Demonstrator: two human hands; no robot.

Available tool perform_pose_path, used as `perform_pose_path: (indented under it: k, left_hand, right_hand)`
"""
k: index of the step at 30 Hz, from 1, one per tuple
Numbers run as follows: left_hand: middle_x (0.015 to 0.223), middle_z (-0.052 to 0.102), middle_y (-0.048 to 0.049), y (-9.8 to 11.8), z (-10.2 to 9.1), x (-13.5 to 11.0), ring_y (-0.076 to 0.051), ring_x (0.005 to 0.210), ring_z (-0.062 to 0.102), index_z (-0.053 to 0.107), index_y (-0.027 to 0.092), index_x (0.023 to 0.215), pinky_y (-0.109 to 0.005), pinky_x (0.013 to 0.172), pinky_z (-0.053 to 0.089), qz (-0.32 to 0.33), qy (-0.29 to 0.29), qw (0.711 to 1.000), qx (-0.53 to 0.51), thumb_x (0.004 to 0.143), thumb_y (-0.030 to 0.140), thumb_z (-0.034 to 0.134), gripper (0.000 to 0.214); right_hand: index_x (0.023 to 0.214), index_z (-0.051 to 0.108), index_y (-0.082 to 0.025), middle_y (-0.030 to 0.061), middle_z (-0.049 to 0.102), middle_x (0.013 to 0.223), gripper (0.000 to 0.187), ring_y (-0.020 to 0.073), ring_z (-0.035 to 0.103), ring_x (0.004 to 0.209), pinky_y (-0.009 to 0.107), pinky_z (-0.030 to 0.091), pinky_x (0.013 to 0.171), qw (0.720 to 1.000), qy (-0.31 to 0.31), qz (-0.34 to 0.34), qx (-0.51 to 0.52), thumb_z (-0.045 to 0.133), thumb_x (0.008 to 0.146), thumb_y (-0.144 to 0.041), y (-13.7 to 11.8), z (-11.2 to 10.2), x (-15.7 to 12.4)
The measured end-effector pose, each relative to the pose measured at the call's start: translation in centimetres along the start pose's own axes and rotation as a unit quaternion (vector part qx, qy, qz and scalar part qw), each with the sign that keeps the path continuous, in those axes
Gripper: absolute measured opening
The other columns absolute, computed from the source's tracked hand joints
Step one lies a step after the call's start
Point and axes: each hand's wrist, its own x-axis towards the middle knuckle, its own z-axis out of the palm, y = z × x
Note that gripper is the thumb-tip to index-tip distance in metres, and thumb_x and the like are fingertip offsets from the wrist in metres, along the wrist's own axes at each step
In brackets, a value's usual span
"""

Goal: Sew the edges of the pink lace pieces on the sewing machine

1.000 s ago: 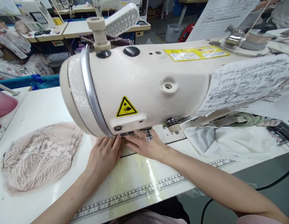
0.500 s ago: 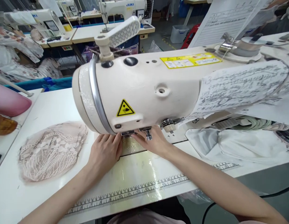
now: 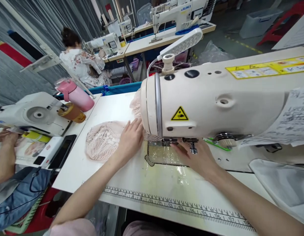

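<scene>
- The step in hand looked like guiding pale pink fringed fabric (image 3: 135,106) at the head of the sewing machine (image 3: 201,98).
- That fabric showed just beyond the left hand (image 3: 131,136) and ran behind the machine head between both hands.
- The left hand lay palm-down against it, fingers close together; whether it pinched, I could not tell.
- The right hand (image 3: 199,157) reached under the head, thumb and forefinger slightly apart; its other fingertips were hidden, so any grip was unclear.
- The next move seemed to call for keeping the cloth flat, with fingers clear of the needle area.
- A lace piece (image 3: 101,141) lay on the worktop (image 3: 128,175) just left of the left hand.
- Farther left and beyond that hand stood a pink bottle (image 3: 79,96) and a brown cup (image 3: 72,113); their contents could not be made out.
</scene>
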Motion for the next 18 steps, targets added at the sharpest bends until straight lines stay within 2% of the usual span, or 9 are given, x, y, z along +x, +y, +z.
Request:
perform_pose_path:
  k: [2, 4, 5, 7, 9, 13, 15, 18]
  left_hand:
    - [0.134, 0.056, -0.0220, -1.2, -0.8, -3.0, -0.034, 0.128, 0.052, 0.049, 0.010, 0.131, -0.055, 0.097, 0.049, -0.050, 0.010, 0.998, 0.038, 0.094, 0.019, 0.040, 0.039]
    - [0.141, 0.049, -0.0257, -2.6, -1.4, -6.0, -0.039, 0.130, 0.049, 0.044, 0.010, 0.137, -0.057, 0.097, 0.049, -0.146, 0.026, 0.983, 0.111, 0.094, 0.032, 0.049, 0.049]
    - [0.141, 0.049, -0.0264, -3.3, -1.5, -7.3, -0.040, 0.127, 0.051, 0.045, 0.010, 0.138, -0.059, 0.095, 0.050, -0.171, 0.024, 0.977, 0.123, 0.093, 0.037, 0.052, 0.053]
    - [0.137, 0.055, -0.0221, -4.1, -1.6, -9.4, -0.037, 0.126, 0.053, 0.051, 0.013, 0.135, -0.058, 0.097, 0.050, -0.175, 0.014, 0.980, 0.093, 0.095, 0.036, 0.049, 0.046]
    - [0.133, 0.060, -0.0156, -4.2, -1.7, -10.5, -0.032, 0.126, 0.055, 0.059, 0.016, 0.128, -0.057, 0.102, 0.047, -0.174, 0.027, 0.984, 0.033, 0.097, 0.032, 0.044, 0.037]
    - [0.131, 0.063, -0.0085, -2.0, -2.5, -10.5, -0.026, 0.129, 0.052, 0.061, 0.020, 0.126, -0.052, 0.108, 0.044, -0.223, 0.047, 0.965, -0.126, 0.098, 0.034, 0.043, 0.036]
    - [0.135, 0.060, -0.0066, -0.1, -3.0, -10.0, -0.023, 0.132, 0.050, 0.059, 0.022, 0.129, -0.050, 0.108, 0.044, -0.192, 0.002, 0.959, -0.208, 0.098, 0.033, 0.043, 0.036]
    - [0.131, 0.063, -0.0024, 3.0, -3.6, -8.8, -0.019, 0.130, 0.052, 0.063, 0.025, 0.122, -0.049, 0.117, 0.034, 0.002, -0.141, 0.943, -0.302, 0.098, 0.026, 0.044, 0.031]
  right_hand:
    - [0.109, 0.072, -0.026, 0.0100, 0.073, 0.082, 0.032, 0.0254, 0.060, 0.063, 0.044, 0.046, 0.065, 0.998, 0.002, -0.039, -0.050, 0.044, 0.096, -0.037, 0.3, 0.2, -0.1]
    - [0.111, 0.071, -0.029, 0.0077, 0.073, 0.078, 0.035, 0.0201, 0.054, 0.053, 0.042, 0.044, 0.064, 0.993, -0.012, -0.082, -0.087, 0.039, 0.097, -0.029, 0.4, 0.1, 0.1]
    - [0.111, 0.071, -0.030, 0.0062, 0.074, 0.076, 0.037, 0.0179, 0.050, 0.048, 0.041, 0.043, 0.063, 0.990, -0.022, -0.095, -0.099, 0.037, 0.098, -0.026, 0.3, -0.1, 0.2]
    - [0.110, 0.071, -0.029, 0.0046, 0.074, 0.073, 0.037, 0.0159, 0.045, 0.044, 0.039, 0.042, 0.061, 0.989, -0.030, -0.092, -0.109, 0.035, 0.099, -0.028, -0.1, -0.3, 0.5]
    - [0.107, 0.072, -0.025, 0.0049, 0.074, 0.075, 0.037, 0.0155, 0.044, 0.044, 0.038, 0.042, 0.061, 0.993, -0.025, -0.052, -0.100, 0.037, 0.100, -0.036, -0.5, -0.3, 0.8]
    - [0.102, 0.073, -0.024, 0.0048, 0.072, 0.071, 0.044, 0.0175, 0.048, 0.047, 0.037, 0.045, 0.059, 0.998, -0.021, 0.017, -0.058, 0.035, 0.099, -0.046, -1.3, -0.2, 1.2]
    - [0.099, 0.074, -0.024, 0.0047, 0.070, 0.067, 0.043, 0.0209, 0.056, 0.057, 0.038, 0.048, 0.063, 0.999, -0.025, 0.024, -0.042, 0.037, 0.099, -0.045, -1.4, -0.3, 1.3]
    - [0.092, 0.075, -0.020, 0.0069, 0.071, 0.071, 0.038, 0.0228, 0.061, 0.068, 0.042, 0.051, 0.077, 1.000, -0.011, 0.019, -0.021, 0.044, 0.097, -0.041, -1.4, -0.6, 1.4]
